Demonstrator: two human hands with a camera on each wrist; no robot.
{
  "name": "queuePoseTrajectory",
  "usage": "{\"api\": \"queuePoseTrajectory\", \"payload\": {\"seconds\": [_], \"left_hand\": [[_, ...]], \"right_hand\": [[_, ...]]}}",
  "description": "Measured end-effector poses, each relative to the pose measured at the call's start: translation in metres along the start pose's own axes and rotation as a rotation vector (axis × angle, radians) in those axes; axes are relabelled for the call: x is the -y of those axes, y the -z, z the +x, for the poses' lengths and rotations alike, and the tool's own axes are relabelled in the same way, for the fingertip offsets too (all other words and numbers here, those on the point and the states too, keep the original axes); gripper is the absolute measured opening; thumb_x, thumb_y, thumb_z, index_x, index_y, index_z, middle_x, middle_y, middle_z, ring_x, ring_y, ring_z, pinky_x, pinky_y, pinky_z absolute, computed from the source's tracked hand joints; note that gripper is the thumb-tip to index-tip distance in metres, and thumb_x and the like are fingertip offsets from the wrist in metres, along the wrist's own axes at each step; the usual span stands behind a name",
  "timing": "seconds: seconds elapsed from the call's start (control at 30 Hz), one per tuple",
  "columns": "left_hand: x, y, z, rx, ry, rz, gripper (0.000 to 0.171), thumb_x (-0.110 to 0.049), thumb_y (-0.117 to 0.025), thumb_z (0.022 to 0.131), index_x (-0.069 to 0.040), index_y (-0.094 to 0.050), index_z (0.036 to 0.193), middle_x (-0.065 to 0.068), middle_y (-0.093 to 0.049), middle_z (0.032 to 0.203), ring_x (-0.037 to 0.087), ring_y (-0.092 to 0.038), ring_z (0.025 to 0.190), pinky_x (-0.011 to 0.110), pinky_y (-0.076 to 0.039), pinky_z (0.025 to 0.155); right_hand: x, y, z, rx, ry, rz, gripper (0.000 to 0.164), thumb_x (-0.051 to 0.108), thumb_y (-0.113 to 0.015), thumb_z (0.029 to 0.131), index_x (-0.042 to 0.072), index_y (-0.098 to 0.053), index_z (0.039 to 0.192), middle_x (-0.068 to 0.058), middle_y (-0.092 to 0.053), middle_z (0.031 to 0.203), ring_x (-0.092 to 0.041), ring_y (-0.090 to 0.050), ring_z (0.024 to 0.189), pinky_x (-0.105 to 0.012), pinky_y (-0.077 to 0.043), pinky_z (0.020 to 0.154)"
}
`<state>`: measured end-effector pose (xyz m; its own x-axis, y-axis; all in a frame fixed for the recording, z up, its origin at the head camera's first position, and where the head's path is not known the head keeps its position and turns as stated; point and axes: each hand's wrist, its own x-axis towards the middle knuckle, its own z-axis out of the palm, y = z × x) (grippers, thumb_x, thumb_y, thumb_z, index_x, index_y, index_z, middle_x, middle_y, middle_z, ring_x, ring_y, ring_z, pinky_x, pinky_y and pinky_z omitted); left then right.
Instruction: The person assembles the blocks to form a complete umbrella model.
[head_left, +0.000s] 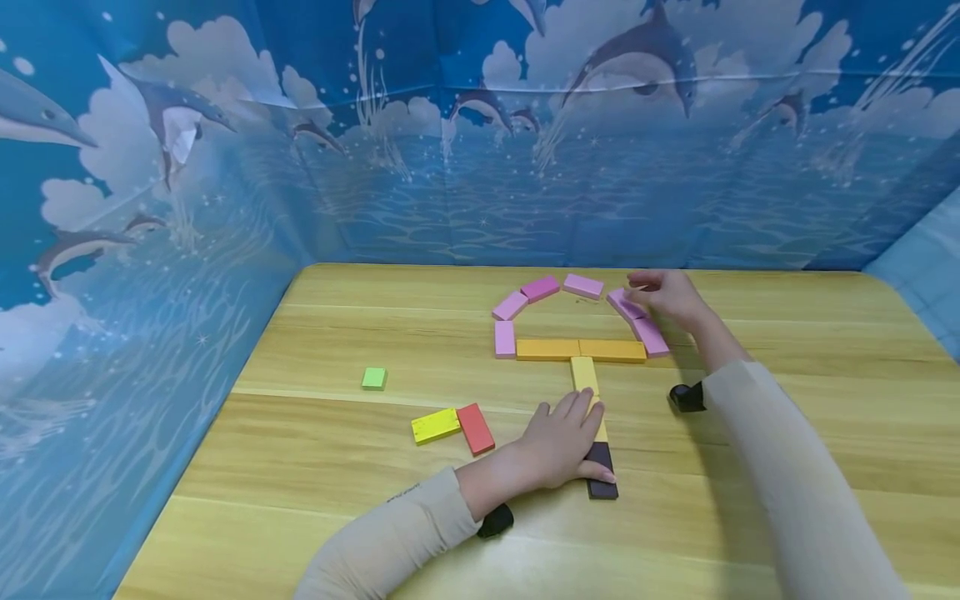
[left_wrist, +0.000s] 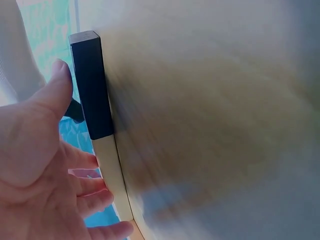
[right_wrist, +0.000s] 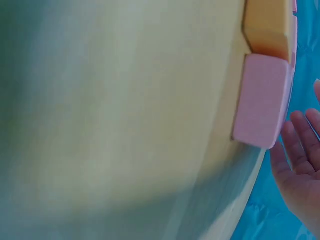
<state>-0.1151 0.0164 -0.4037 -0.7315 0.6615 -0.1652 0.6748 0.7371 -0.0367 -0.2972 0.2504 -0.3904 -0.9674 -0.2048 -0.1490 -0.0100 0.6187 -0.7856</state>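
Note:
Flat blocks on the wooden table form an umbrella-like outline. Pink blocks curve in an arc, with a darker pink block at its upper left. Two orange blocks lie end to end beneath, and a pale yellow strip runs down to a black block. My left hand rests along this strip, fingers spread and thumb over the black block. At the arc's upper right, my right hand has its thumb at a pink block, fingers extended. Another pink block lies just below.
Left of the outline, a yellow block touches a red block. A small green block lies farther left. A blue dolphin-print curtain hangs behind the table and along its left side.

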Motion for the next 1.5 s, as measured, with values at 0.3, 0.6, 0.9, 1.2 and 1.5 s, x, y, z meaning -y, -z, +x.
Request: {"api": "queuePoseTrajectory", "payload": {"seconds": [0.3, 0.6, 0.9, 1.2, 1.5], "left_hand": [[0.0, -0.001, -0.001, 0.005, 0.003, -0.002, 0.088, -0.07, -0.039, 0.082, -0.012, -0.026, 0.148, 0.008, -0.022, 0.151, 0.02, -0.024, 0.137, 0.04, -0.037, 0.098], [0.0, -0.002, -0.001, -0.003, 0.001, 0.02, 0.089, -0.07, -0.038, 0.083, -0.012, -0.025, 0.148, 0.009, -0.022, 0.151, 0.021, -0.024, 0.137, 0.04, -0.037, 0.098], [-0.001, -0.003, 0.0, 0.005, 0.0, 0.031, 0.089, -0.07, -0.037, 0.083, -0.012, -0.024, 0.148, 0.009, -0.021, 0.152, 0.021, -0.023, 0.137, 0.04, -0.037, 0.099], [-0.002, -0.003, 0.0, 0.007, -0.001, 0.059, 0.089, -0.071, -0.034, 0.083, -0.012, -0.023, 0.149, 0.009, -0.021, 0.152, 0.021, -0.023, 0.137, 0.04, -0.037, 0.099], [-0.002, -0.004, -0.001, 0.002, -0.005, 0.063, 0.089, -0.071, -0.033, 0.084, -0.012, -0.023, 0.149, 0.009, -0.02, 0.152, 0.021, -0.023, 0.137, 0.04, -0.037, 0.099]], "right_hand": [[-0.007, -0.002, -0.009, 0.003, -0.005, -0.033, 0.061, 0.026, -0.065, 0.088, -0.004, -0.043, 0.137, -0.023, -0.047, 0.134, -0.036, -0.049, 0.118, -0.038, -0.044, 0.091], [-0.011, -0.003, -0.013, 0.002, -0.017, -0.073, 0.06, 0.027, -0.066, 0.087, -0.004, -0.045, 0.135, -0.025, -0.049, 0.131, -0.036, -0.051, 0.114, -0.037, -0.044, 0.088], [-0.013, -0.004, -0.011, -0.006, -0.016, -0.098, 0.059, 0.026, -0.068, 0.086, -0.005, -0.048, 0.132, -0.027, -0.052, 0.125, -0.034, -0.054, 0.107, -0.022, -0.044, 0.073], [-0.013, -0.006, -0.01, -0.011, -0.025, -0.106, 0.06, 0.028, -0.069, 0.085, -0.004, -0.05, 0.131, -0.027, -0.053, 0.124, -0.032, -0.053, 0.105, -0.029, -0.045, 0.076], [-0.01, -0.008, -0.006, -0.015, -0.04, -0.095, 0.06, 0.028, -0.069, 0.085, -0.003, -0.049, 0.132, -0.027, -0.052, 0.126, -0.033, -0.052, 0.107, -0.03, -0.045, 0.076]]}}
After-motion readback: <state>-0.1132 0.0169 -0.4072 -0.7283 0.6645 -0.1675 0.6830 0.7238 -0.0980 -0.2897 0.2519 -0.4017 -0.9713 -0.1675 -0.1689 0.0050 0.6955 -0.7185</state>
